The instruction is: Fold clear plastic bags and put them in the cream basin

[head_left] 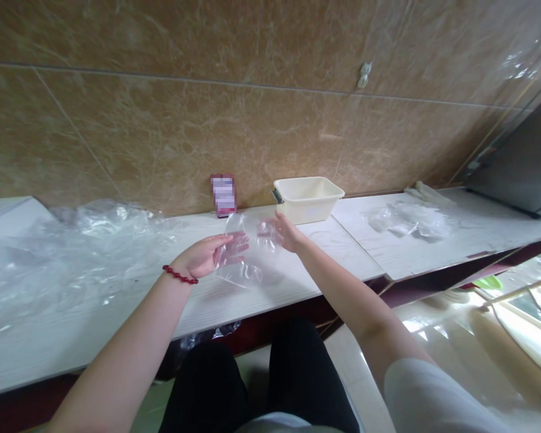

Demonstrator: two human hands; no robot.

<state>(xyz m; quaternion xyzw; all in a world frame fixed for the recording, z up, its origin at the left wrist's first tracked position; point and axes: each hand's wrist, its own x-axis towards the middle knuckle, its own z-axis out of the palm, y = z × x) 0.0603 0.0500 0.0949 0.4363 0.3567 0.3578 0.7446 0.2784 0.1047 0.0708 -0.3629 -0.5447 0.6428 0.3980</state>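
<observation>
A small clear plastic bag (246,255) hangs between both hands above the white counter (270,288). My left hand (207,254), with a red bead bracelet on its wrist, has its fingers inside or behind the bag's left side. My right hand (285,231) pinches the bag's upper right edge. Both hands grip the thin film and hold it spread just above the counter top.
A large heap of clear plastic bags (72,252) covers the counter's left part. A cream plastic tub (307,198) stands against the brown tiled wall, with a small purple box (223,195) to its left. More crumpled plastic (410,219) lies at the right.
</observation>
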